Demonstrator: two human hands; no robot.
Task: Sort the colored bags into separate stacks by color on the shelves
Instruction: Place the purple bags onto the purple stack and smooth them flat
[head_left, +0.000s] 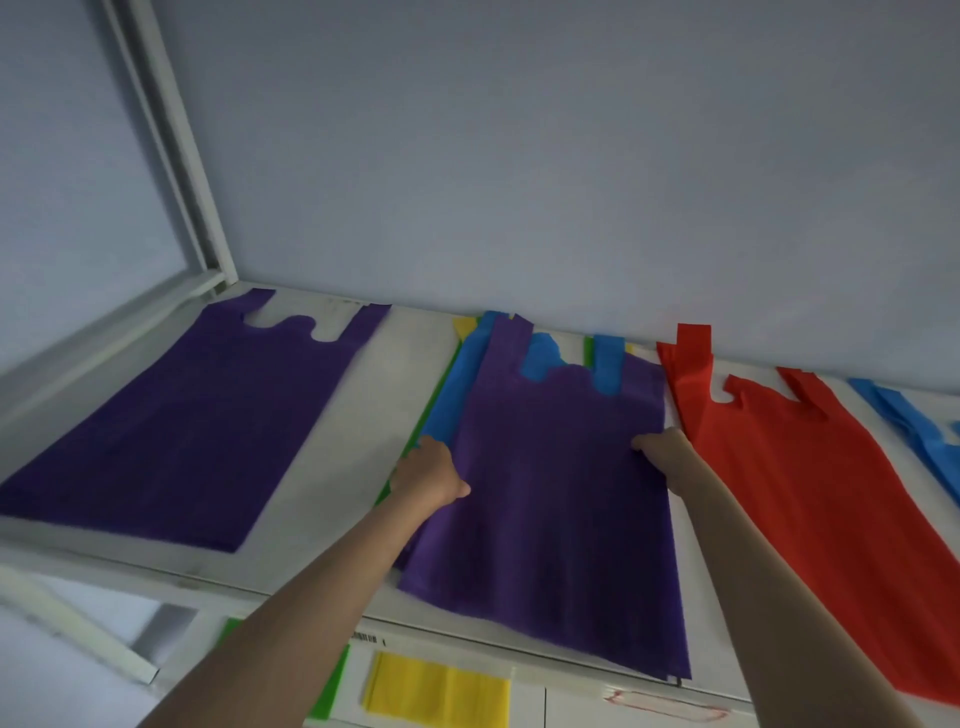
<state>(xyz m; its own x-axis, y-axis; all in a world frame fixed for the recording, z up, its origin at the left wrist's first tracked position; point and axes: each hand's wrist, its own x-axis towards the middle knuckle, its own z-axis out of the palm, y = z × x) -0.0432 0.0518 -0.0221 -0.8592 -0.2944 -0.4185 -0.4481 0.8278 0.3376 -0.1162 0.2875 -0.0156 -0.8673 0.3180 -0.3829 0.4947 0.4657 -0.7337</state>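
Gripping top purple bag (561, 467) of mixed pile at shelf (363, 415) centre: our left hand (428, 475) closed on its 9 o'clock edge, right hand (660, 449) pinching 3 o'clock edge. Lift evenly, single layer only, carry toward purple stack (171, 426) at 9 o'clock, align handles.

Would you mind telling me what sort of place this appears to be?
Probably a stockroom or packing area, though that is a guess. A white metal shelf against a plain wall carries flat coloured carrier bags: a purple stack, a red stack, and a mixed pile that both hands are sorting.
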